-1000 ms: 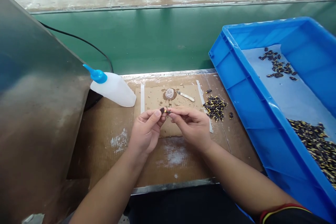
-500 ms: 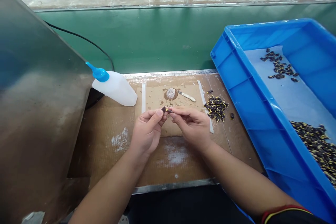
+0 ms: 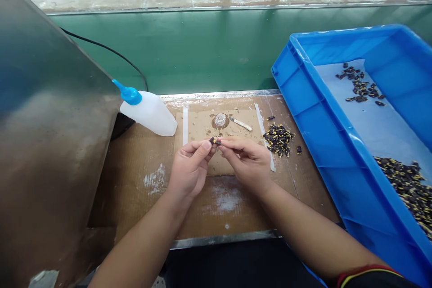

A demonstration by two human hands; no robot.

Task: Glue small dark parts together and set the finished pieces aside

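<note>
Head view shows little change over the last second: the left hand [image 3: 189, 168] and right hand [image 3: 249, 164] keep their places, while the small black-and-yellow piece [image 3: 215, 141] between them seems turned slightly, though it is too small to be sure. Thumb and fingers of each hand pinch one end of it, above the cardboard mat [image 3: 219, 166]. Work thus appears to remain on this single piece. Beyond it are a small clear dish [image 3: 220, 120] and a craft knife [image 3: 241, 123], untouched; the heap of similar pieces [image 3: 278, 138] lies near the right hand, beside the blue crate [image 3: 303, 90].
</note>
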